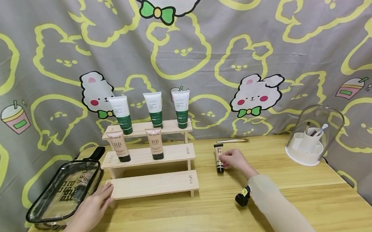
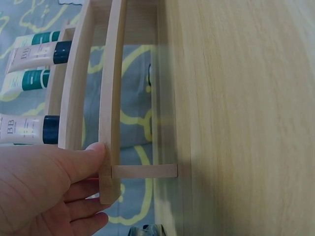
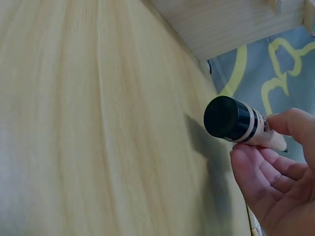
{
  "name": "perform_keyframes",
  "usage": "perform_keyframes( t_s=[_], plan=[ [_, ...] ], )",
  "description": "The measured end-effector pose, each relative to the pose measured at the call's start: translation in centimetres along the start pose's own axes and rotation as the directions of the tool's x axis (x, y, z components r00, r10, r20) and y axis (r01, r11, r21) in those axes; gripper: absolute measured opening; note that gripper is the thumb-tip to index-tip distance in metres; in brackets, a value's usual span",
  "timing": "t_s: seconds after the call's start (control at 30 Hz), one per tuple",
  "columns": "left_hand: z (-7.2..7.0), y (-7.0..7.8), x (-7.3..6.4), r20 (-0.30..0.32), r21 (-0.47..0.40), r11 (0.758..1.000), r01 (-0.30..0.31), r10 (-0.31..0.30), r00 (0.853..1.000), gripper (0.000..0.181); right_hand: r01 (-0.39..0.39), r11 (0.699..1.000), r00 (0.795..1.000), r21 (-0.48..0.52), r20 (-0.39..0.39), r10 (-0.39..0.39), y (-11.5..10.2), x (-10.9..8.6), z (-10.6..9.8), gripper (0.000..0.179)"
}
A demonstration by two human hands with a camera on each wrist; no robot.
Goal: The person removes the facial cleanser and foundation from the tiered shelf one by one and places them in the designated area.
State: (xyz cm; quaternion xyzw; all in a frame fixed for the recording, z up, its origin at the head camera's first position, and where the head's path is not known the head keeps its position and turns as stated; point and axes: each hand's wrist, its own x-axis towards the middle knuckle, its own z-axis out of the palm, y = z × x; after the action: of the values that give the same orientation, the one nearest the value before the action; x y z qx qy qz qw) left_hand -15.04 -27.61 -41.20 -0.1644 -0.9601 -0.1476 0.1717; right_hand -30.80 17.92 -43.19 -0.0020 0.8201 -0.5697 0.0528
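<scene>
The right hand (image 1: 234, 160) pinches a small tube (image 1: 218, 152) between thumb and fingers, right of the wooden stand (image 1: 177, 153), seemingly just above the surface (image 1: 161, 223). The left hand's (image 1: 93, 205) thumb and fingers grip the stand's near left corner. A jolt there could topple the BB tubes (image 1: 155, 144); a slackened pinch could drop the small tube.

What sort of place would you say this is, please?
It looks like a dressing table, perhaps in a home or staged corner: a wooden tiered stand displays BB tubes, a domed holder contains what look like brushes, and a cartoon-print cloth hangs behind.
</scene>
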Motion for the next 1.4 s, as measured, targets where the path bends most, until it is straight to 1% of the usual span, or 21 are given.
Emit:
perform_keyframes(
  t_s=[0.23, 0.37, 0.47, 0.63, 0.83, 1.07, 1.3, 1.4],
  plan=[
    [0.1, 0.1, 0.0, 0.003, 0.005, 1.000, 0.001, -0.001, 1.000, 0.041, -0.093, 0.995, 0.995, -0.022, 0.035, 0.094, 0.3, 0.5, 0.5, 0.023],
    [0.0, 0.1, 0.0, 0.012, 0.004, 1.000, 0.006, -0.006, 1.000, 0.041, -0.120, 0.991, 0.991, -0.056, 0.051, 0.123, 0.3, 0.6, 0.5, 0.020],
    [0.1, 0.1, 0.0, 0.018, 0.004, 1.000, 0.012, -0.012, 1.000, 0.041, -0.124, 0.990, 0.990, -0.068, 0.055, 0.128, 0.3, 0.6, 0.5, 0.018],
    [0.1, 0.0, -0.1, 0.019, 0.009, 1.000, 0.016, -0.016, 1.000, 0.041, -0.142, 0.989, 0.987, -0.046, 0.067, 0.145, 0.3, 0.6, 0.5, 0.017],
    [0.0, 0.0, 0.1, -0.004, 0.012, 1.000, -0.001, 0.001, 1.000, 0.041, -0.157, 0.987, 0.983, -0.016, 0.089, 0.158, 0.4, 0.6, 0.2, 0.021],
    [-0.2, 0.1, 0.1, -0.002, 0.010, 1.000, -0.008, 0.008, 1.000, 0.041, -0.151, 0.988, 0.984, -0.027, 0.094, 0.153, 0.3, 0.6, 0.2, 0.022],
    [-0.1, 0.0, 0.1, 0.006, 0.010, 1.000, -0.004, 0.004, 1.000, 0.040, -0.156, 0.987, 0.984, -0.038, 0.084, 0.159, 0.3, 0.5, -0.1, 0.022],
    [-0.2, 0.0, 0.0, 0.007, 0.013, 1.000, -0.003, 0.002, 1.000, 0.040, -0.140, 0.989, 0.986, -0.040, 0.088, 0.143, 0.1, 0.4, -0.5, 0.022]
  ],
)
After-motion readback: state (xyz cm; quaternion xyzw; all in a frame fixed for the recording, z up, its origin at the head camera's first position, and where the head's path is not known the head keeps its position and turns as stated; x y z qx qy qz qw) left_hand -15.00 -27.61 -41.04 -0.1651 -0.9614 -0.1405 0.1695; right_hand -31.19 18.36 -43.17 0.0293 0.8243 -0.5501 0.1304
